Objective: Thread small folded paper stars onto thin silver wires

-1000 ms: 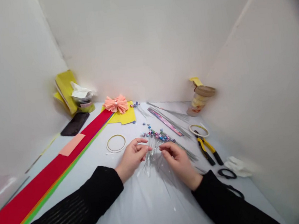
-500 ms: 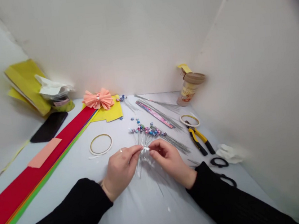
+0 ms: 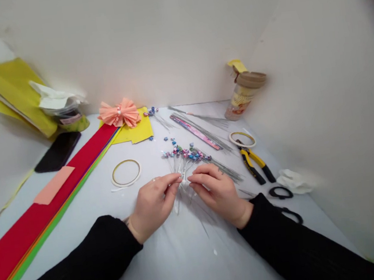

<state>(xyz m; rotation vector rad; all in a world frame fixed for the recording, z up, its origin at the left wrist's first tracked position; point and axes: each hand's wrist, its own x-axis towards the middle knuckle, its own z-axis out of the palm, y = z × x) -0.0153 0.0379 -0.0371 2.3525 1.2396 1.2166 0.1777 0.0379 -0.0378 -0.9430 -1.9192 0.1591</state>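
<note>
My left hand (image 3: 153,204) is closed, thumb and forefinger pinched on a small white strip (image 3: 184,182), perhaps tape. From the other side, my right hand (image 3: 218,195) also pinches at this strip, its fingers bent. Between and just behind the fingertips lies a fan of thin wire stems (image 3: 178,163), some poking out below the hands. Small folded stars (image 3: 185,151) in blue, pink and green top the stems. Exactly how the strip sits against the wires is too small to tell.
Left are a tape ring (image 3: 126,173), long coloured paper strips (image 3: 83,157), a peach paper bow (image 3: 118,113) and a phone (image 3: 58,152). Right are pliers (image 3: 254,161), another tape ring (image 3: 242,139), scissors (image 3: 281,192), crumpled tissue (image 3: 294,181) and a cup (image 3: 244,94). Walls enclose the table.
My left hand has come in to the white strip, and both hands' fingertips now meet closely at it over the stems. The camera view has shifted, moving the whole scene.
</note>
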